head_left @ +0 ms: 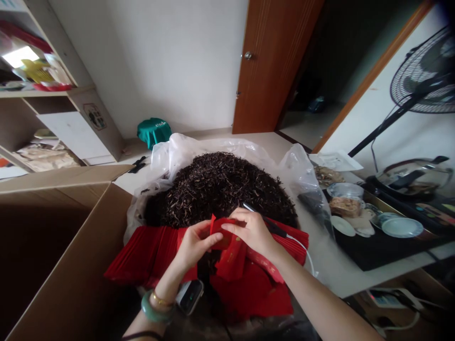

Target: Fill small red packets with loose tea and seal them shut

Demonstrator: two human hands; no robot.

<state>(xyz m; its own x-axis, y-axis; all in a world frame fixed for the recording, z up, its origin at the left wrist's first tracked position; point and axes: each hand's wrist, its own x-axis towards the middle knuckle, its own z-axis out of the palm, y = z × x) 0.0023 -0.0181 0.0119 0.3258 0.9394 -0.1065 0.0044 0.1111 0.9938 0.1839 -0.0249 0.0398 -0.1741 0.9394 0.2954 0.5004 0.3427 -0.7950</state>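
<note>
My left hand point(195, 242) and my right hand point(253, 232) meet in the middle, pinching a small red paper packet point(221, 227) between them. Just behind them rises a heap of dark, dried, tea-like leaves point(227, 184) in a clear plastic bag point(302, 175). A row of red packets point(142, 248) stands packed at the left, and more lie at the right. Loose red packets point(249, 293) lie below my hands. A slim black device point(277, 228) with a white cable lies behind my right hand, partly hidden. Near my left wrist sits a small device with a screen point(190, 297).
An open cardboard box point(78, 246) stands close at the left, with a shelf unit point(103, 118) beyond. At the right, a tabletop point(369, 258) holds a tea tray with lidded bowls point(401, 227) and a glass pot point(415, 177). A black fan point(423, 71) and a brown door point(273, 61) are further back.
</note>
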